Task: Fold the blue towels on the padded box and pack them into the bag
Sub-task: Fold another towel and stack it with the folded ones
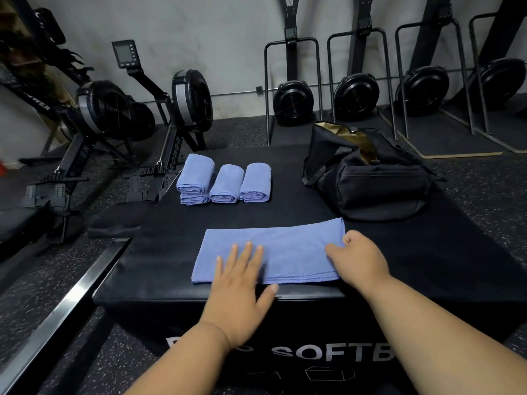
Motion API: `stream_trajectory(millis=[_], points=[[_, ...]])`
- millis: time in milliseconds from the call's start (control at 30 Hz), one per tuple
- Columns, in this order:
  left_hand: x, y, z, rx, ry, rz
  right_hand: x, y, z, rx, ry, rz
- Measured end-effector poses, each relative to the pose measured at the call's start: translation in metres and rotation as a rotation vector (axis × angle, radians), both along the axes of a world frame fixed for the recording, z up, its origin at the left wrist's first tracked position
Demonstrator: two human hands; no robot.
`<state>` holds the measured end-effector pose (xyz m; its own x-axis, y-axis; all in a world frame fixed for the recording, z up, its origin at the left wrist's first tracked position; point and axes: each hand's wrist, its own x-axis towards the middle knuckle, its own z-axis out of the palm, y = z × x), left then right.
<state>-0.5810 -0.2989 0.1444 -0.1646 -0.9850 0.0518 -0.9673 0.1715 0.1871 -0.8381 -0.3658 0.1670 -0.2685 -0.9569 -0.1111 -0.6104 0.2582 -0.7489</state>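
Observation:
A blue towel (282, 246), folded into a long strip, lies across the near part of the black padded box (171, 252). My left hand (242, 286) lies flat on its near left part with fingers spread. My right hand (356, 258) grips the towel's right end with curled fingers. Several folded blue towels (225, 182) sit in a row at the back left of the box, the leftmost being a stack of two. The black bag (368, 178) stands unzipped at the back right of the box.
Rowing machines (114, 115) stand on the floor to the left. Ski trainers (293, 104) line the back wall. A metal rail (57, 317) runs along the floor at the near left, beside the box.

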Motion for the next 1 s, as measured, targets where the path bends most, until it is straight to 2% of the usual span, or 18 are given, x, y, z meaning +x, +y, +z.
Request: stream_trajectory(millis=[100, 200, 400, 467, 567, 700, 767, 867, 1000], points=[[-0.023, -0.005, -0.007, 0.127, -0.114, -0.024, 0.003, 0.0, 0.004, -0.039, -0.215, -0.057], [-0.026, -0.007, -0.004, 0.107, -0.07, 0.015, 0.008, 0.002, 0.006, -0.105, -0.406, -0.057], [-0.017, -0.008, -0.002, 0.122, -0.029, -0.071, 0.037, 0.002, 0.036, -0.26, -0.567, 0.042], [-0.011, 0.002, -0.002, 0.022, 0.154, -0.057, 0.056, 0.002, 0.046, -0.294, -0.586, 0.098], [0.005, 0.02, -0.005, -0.079, 0.621, 0.092, 0.093, 0.0, 0.051, -0.324, -0.586, 0.19], [0.037, 0.01, 0.008, 0.045, 1.48, 0.539, 0.152, 0.001, 0.044, -0.287, -0.506, 0.336], [0.058, -0.004, 0.019, 0.175, 1.803, 0.673, 0.179, 0.004, 0.033, -0.199, -0.416, 0.432], [0.08, -0.012, 0.028, 0.327, 1.887, 0.703, 0.195, 0.008, 0.02, -0.09, -0.269, 0.441], [0.085, -0.016, 0.027, 0.288, 1.778, 0.654, 0.175, 0.008, 0.019, -0.203, -0.322, 0.276]])
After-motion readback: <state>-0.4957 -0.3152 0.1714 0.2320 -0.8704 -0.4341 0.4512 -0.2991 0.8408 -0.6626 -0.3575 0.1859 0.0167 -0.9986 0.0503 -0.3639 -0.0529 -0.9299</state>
